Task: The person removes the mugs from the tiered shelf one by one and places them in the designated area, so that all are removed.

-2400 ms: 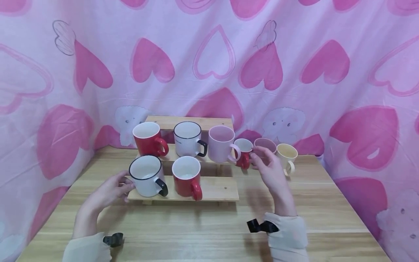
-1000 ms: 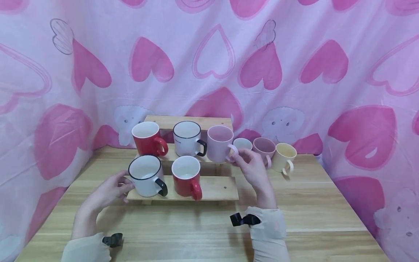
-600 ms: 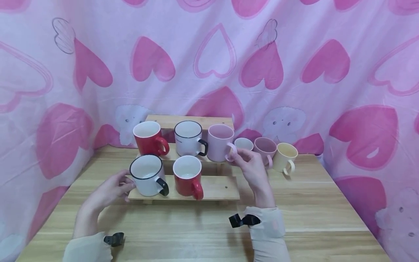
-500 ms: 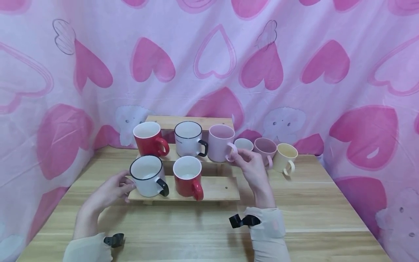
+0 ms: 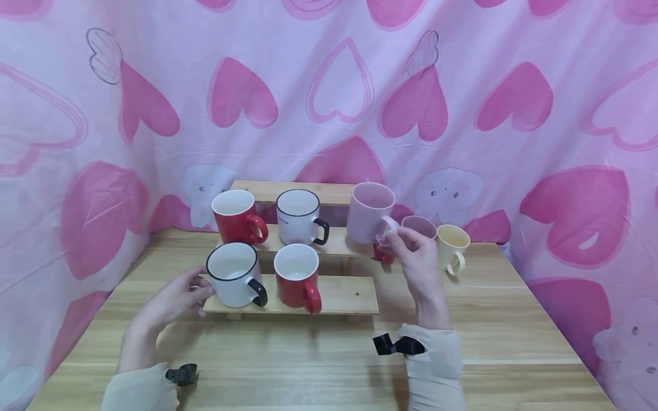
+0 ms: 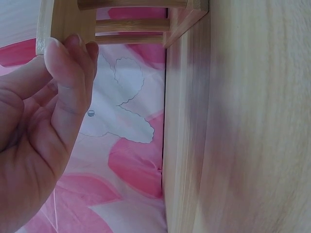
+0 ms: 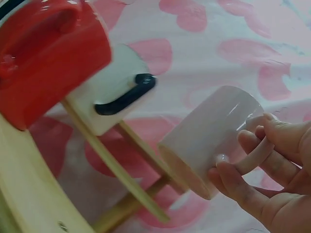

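My right hand (image 5: pixel 418 260) grips the handle of a lilac mug (image 5: pixel 367 214), which is raised off the middle board of the wooden tiered rack (image 5: pixel 344 297). In the right wrist view, fingers and thumb curl round that handle and the mug's base (image 7: pixel 184 170) shows free of the rack. At the rack's left end, my left hand (image 5: pixel 177 297) holds the lowest board. The left wrist view shows fingertips (image 6: pixel 58 58) pinching the board's end. Beside that hand stands a white mug with black rim (image 5: pixel 231 279), with a red mug (image 5: pixel 295 279) to its right.
The middle board bears another red mug (image 5: pixel 231 220) and a second white black-rimmed mug (image 5: pixel 297 220). On the table (image 5: pixel 308 365), right of the rack, stand a partly hidden small red mug (image 5: pixel 382 254), a pink mug (image 5: pixel 418 225) and a cream mug (image 5: pixel 448 251). A heart-patterned curtain (image 5: pixel 329 85) hangs behind.
My right hand went from the small red mug to the lilac mug's handle, then lifted that mug off the middle board and to the right. My left hand stays at the rack's end.
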Available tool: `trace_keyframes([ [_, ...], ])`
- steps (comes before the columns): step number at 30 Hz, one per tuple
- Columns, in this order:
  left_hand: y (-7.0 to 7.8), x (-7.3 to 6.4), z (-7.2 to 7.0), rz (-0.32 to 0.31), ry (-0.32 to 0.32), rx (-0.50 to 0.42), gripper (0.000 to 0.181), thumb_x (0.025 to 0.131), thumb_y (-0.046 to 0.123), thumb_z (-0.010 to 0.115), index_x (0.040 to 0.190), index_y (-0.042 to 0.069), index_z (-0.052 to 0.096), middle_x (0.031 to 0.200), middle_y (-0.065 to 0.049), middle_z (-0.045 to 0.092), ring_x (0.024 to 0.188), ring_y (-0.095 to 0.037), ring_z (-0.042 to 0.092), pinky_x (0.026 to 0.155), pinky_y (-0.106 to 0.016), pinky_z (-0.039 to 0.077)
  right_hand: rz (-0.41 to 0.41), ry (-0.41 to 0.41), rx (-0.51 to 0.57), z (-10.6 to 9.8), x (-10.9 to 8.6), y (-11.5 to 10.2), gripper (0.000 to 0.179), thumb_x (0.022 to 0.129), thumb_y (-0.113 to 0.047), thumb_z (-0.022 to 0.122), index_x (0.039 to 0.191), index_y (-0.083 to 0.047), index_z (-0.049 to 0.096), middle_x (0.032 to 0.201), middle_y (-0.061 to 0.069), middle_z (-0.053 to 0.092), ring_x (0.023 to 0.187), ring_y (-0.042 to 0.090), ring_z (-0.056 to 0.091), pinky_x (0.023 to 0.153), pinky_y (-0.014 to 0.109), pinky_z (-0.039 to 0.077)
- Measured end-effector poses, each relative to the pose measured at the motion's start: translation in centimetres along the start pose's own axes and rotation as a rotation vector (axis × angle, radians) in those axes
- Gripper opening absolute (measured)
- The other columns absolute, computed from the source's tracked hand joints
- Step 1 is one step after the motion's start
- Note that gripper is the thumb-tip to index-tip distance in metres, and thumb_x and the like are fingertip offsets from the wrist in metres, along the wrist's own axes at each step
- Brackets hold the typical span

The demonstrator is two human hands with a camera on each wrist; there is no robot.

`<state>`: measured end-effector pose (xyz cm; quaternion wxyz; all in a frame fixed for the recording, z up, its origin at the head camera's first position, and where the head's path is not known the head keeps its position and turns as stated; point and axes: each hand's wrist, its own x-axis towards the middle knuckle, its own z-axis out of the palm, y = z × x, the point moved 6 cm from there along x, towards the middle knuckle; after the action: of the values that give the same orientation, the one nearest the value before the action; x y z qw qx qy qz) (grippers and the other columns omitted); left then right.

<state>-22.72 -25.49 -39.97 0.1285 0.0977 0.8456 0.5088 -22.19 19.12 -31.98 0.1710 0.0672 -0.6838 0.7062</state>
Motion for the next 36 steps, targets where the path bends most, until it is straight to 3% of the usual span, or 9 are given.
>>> trace_keyframes([
  [3, 0.1, 0.0, 0.0, 0.001, 0.000, -0.005, 0.039, 0.096, 0.007, 0.060, 0.130, -0.003, 0.043, 0.100, -0.020, 0.056, 0.067, -0.028, 0.062, 0.065, -0.044, 0.058, 0.014, 0.030, 0.044, -1.2, -0.1, -0.6, 0.032, 0.092, -0.014, 0.069, 0.115, 0.008, 0.065, 0.094, 0.011, 0.072, 0.087, 0.020, 0.071, 0.083, 0.034, 0.056],
  [5, 0.1, -0.1, -0.1, 0.001, 0.002, -0.007, 0.038, 0.096, 0.007, 0.061, 0.128, -0.003, 0.044, 0.100, -0.020, 0.056, 0.067, -0.028, 0.062, 0.065, -0.044, 0.058, 0.019, 0.059, 0.058, -2.0, -0.2, -1.0, 0.031, 0.092, -0.013, 0.070, 0.115, 0.007, 0.066, 0.092, 0.008, 0.072, 0.085, 0.018, 0.070, 0.077, 0.028, 0.058],
  [10, -0.2, -0.4, -0.1, 0.004, 0.010, -0.025, 0.035, 0.097, 0.007, 0.060, 0.127, -0.001, 0.045, 0.098, -0.019, 0.056, 0.066, -0.027, 0.061, 0.064, -0.040, 0.058, -0.074, 0.131, 0.092, -3.6, -0.1, -2.0, 0.029, 0.092, -0.007, 0.068, 0.110, 0.015, 0.064, 0.083, 0.005, 0.073, 0.079, 0.014, 0.070, 0.067, 0.022, 0.055],
  [14, -0.1, -0.5, 0.0, 0.015, 0.007, -0.037, 0.036, 0.097, 0.006, 0.060, 0.128, -0.003, 0.044, 0.097, -0.018, 0.056, 0.063, -0.027, 0.061, 0.062, -0.039, 0.057, -0.160, 0.168, 0.153, -4.6, -0.1, -2.4, 0.026, 0.091, 0.000, 0.066, 0.105, 0.021, 0.061, 0.081, 0.008, 0.071, 0.076, 0.016, 0.071, 0.076, 0.027, 0.057],
  [17, -0.1, -0.4, 0.0, 0.011, 0.002, -0.030, 0.037, 0.096, 0.007, 0.061, 0.127, -0.003, 0.044, 0.098, -0.018, 0.057, 0.064, -0.027, 0.061, 0.062, -0.039, 0.057, -0.174, 0.185, 0.189, -5.7, -0.1, -2.5, 0.025, 0.091, 0.002, 0.066, 0.106, 0.021, 0.061, 0.081, 0.010, 0.071, 0.075, 0.017, 0.071, 0.078, 0.029, 0.057],
  [26, -0.3, -0.1, 0.3, 0.030, 0.001, -0.025, 0.033, 0.096, 0.007, 0.061, 0.124, -0.003, 0.046, 0.096, -0.016, 0.059, 0.063, -0.028, 0.062, 0.062, -0.037, 0.057, -0.212, 0.110, 0.191, -10.4, 0.6, -2.7, 0.020, 0.092, 0.006, 0.061, 0.108, 0.017, 0.064, 0.087, 0.015, 0.072, 0.081, 0.020, 0.072, 0.080, 0.033, 0.056],
  [36, -0.2, -0.2, 0.2, 0.020, 0.014, -0.019, 0.034, 0.097, 0.007, 0.060, 0.126, -0.003, 0.045, 0.096, -0.017, 0.058, 0.063, -0.028, 0.061, 0.063, -0.045, 0.057, -0.279, 0.107, 0.271, -15.7, 0.8, -0.8, 0.024, 0.093, 0.013, 0.054, 0.111, 0.027, 0.053, 0.086, 0.019, 0.069, 0.082, 0.026, 0.070, 0.083, 0.035, 0.056],
])
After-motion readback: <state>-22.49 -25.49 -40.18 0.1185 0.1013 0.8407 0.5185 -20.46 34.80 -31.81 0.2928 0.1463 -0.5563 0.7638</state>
